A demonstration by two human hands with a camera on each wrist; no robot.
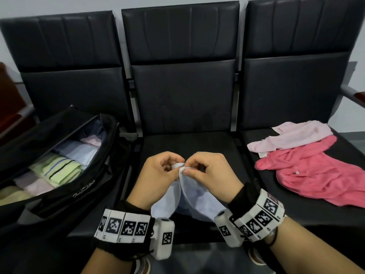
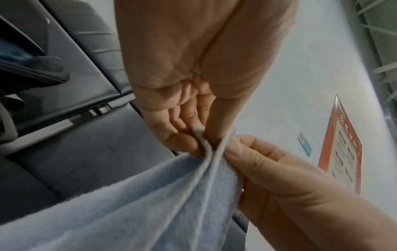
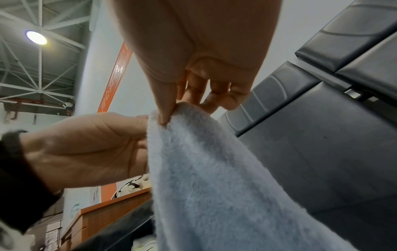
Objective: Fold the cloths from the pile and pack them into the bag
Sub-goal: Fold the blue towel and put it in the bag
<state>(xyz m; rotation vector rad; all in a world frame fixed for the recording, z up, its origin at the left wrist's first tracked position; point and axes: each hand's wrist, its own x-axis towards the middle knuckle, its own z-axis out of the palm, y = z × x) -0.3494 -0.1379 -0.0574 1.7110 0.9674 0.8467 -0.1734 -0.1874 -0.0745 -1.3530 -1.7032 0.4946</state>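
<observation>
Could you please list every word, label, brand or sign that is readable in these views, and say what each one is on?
Bag: white script brand on its front wall, too blurred to read for sure.
Orange sign on the wall: printed text, too blurred to read.
Orange banner: white characters, too blurred to read.
Wristbands: square black-and-white code markers only, no words.
Tag on the pink cloth: too small to read.

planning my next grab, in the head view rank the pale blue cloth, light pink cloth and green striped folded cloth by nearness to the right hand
1. pale blue cloth: pinched by right hand, over the middle seat.
2. light pink cloth: right seat, beyond the hand.
3. green striped folded cloth: in the bag, far left.
</observation>
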